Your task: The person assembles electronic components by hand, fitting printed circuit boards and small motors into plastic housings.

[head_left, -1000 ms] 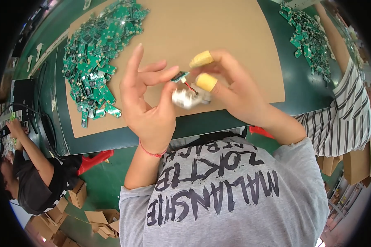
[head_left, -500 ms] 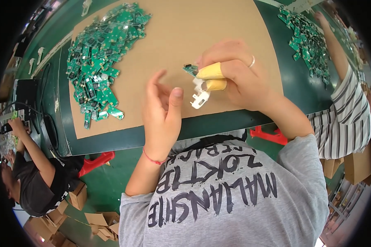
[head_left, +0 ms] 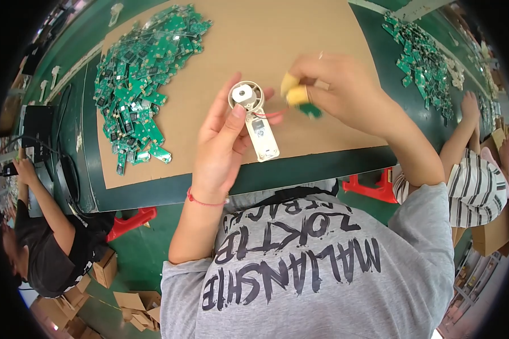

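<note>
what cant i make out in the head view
Head view, green board: details blurred, partly covered by the right hand.
Head view, left hand: partly hidden behind the white casing.
Head view, board pile: lower boards hidden under the top ones.
Head view, co-worker at left: partly cut off at the picture's dark edge.

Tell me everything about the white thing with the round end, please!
The white piece looks like hard plastic: a round ring with a white hub inside, joined to a long, narrow handle bearing a dark patch. Red wire leaves it near the join, toward the right hand. The left hand holds it over the cardboard sheet, ring end toward the picture's top, thumb at the ring.
</note>
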### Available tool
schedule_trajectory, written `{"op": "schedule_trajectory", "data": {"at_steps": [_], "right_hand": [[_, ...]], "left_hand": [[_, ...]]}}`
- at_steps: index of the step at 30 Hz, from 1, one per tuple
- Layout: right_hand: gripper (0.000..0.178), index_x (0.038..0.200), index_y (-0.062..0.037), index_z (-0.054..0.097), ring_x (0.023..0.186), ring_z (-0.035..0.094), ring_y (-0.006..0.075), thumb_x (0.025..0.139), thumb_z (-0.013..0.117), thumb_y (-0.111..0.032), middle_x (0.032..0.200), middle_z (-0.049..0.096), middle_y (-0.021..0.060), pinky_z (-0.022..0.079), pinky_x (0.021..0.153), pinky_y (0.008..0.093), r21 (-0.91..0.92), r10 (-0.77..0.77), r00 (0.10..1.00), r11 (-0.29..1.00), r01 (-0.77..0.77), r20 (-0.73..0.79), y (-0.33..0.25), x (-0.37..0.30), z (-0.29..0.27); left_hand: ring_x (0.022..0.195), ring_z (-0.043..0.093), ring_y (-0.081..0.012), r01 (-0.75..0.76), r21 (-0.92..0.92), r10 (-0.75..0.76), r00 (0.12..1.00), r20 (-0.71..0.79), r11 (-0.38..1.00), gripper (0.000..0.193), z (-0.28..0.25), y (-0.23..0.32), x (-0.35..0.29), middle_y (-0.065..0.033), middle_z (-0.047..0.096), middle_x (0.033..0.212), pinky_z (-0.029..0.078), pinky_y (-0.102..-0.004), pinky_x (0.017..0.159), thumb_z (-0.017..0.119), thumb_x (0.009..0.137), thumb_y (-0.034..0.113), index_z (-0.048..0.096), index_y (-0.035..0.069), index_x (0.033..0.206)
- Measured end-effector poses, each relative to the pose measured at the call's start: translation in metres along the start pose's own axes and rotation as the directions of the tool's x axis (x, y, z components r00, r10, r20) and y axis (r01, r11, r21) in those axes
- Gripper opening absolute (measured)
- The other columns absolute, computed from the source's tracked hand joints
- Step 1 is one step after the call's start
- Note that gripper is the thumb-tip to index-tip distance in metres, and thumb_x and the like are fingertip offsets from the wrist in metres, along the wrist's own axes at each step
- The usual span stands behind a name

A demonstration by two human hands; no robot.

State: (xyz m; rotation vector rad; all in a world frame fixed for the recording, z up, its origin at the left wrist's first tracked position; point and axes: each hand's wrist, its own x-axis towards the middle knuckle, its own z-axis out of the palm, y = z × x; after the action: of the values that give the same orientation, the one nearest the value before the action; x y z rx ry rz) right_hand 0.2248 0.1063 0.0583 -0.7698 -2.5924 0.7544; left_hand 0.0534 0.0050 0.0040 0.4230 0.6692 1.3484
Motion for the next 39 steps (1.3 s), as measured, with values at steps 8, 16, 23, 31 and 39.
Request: {"op": "schedule_trajectory", "data": {"at_steps": [8, 16, 23, 31, 39], "right_hand": [[0.016, 0.093, 0.0026, 0.059, 0.081, 0.058, 0.0073, 0.085, 0.059, -0.011, 0.088, 0.062, 0.0028, 0.049, 0.070, 0.0228, 0.951, 0.269, 0.960, 0.270, -0.154, 0.079, -0.007, -0.015, 0.039], [0.011, 0.091, -0.0015, 0.061, 0.068, 0.049, 0.0056, 0.082, 0.059, -0.007, 0.082, 0.060, -0.0002, 0.042, 0.063, 0.0205, 0.694, 0.193, 0.947, 0.719, 0.042, -0.256, -0.003, -0.021, 0.055], [0.010, 0.089, -0.0034, 0.058, 0.077, 0.050, 0.0098, 0.081, 0.062, -0.007, 0.089, 0.058, 0.0029, 0.037, 0.065, 0.0223, 0.624, 0.106, 0.962, 0.778, 0.078, -0.252, -0.001, -0.025, 0.058], [0.019, 0.090, -0.0004, 0.056, 0.077, 0.054, 0.0125, 0.074, 0.066, -0.002, 0.093, 0.054, 0.0057, 0.046, 0.063, 0.0244, 0.332, -0.018, 0.915, 0.929, 0.164, -0.404, -0.007, -0.023, 0.061], [0.023, 0.093, 0.0026, 0.051, 0.065, 0.059, 0.0127, 0.091, 0.050, -0.021, 0.072, 0.059, 0.0095, 0.048, 0.054, 0.0270, 0.735, 0.410, 0.904, 0.575, -0.359, 0.121, -0.015, -0.021, 0.064]], "left_hand": [[0.095, 0.059, -0.0185, -0.360, 0.481, 0.321, 0.933, 0.165, 0.799, 0.054, 0.000, -0.007, -0.001, -0.0133, 0.051, 0.120, 0.050, -0.0268, 0.082, 0.053, 0.082, -0.008, 0.034, -0.001, 0.132], [0.088, 0.060, -0.0137, -0.285, 0.487, 0.313, 0.949, 0.025, 0.826, 0.051, 0.013, -0.003, 0.001, -0.0096, 0.056, 0.108, 0.054, -0.0231, 0.065, 0.052, 0.087, 0.001, 0.032, 0.000, 0.134], [0.080, 0.060, -0.0114, -0.231, 0.415, 0.263, 0.964, -0.022, 0.880, 0.048, 0.017, -0.002, 0.000, -0.0080, 0.059, 0.101, 0.054, -0.0223, 0.062, 0.050, 0.089, 0.005, 0.033, 0.002, 0.134], [0.086, 0.058, -0.0103, -0.232, 0.400, 0.279, 0.958, -0.063, 0.887, 0.046, 0.018, -0.004, -0.001, -0.0075, 0.058, 0.102, 0.054, -0.0220, 0.065, 0.049, 0.089, 0.005, 0.035, 0.003, 0.133], [0.100, 0.053, -0.0129, -0.485, 0.518, 0.574, 0.819, -0.015, 0.705, 0.047, 0.029, -0.019, 0.008, -0.0087, 0.054, 0.115, 0.042, -0.0248, 0.086, 0.051, 0.089, 0.006, 0.035, -0.002, 0.132]]}}
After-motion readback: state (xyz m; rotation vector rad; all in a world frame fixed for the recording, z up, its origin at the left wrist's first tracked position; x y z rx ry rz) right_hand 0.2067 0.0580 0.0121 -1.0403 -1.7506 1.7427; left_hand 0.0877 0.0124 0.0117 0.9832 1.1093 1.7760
